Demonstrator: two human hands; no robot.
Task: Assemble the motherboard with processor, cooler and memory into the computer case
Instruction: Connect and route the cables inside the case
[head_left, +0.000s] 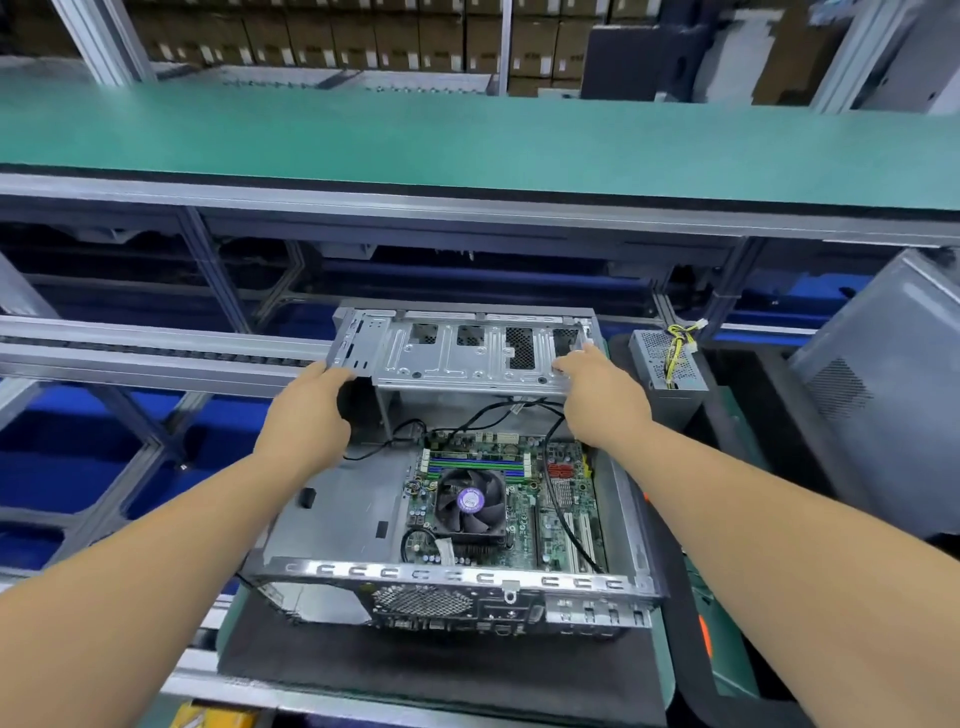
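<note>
Sheet-steel case lies open on the bench mat, board and cooler already seated inside. My left hand curls over the drive cage's left corner, my right hand grips its right edge, fingers partly hidden. Cage looks stiff, light, sharp-edged; best held by the outer rims. Board is fragile, and loose cables below could snag.
</note>
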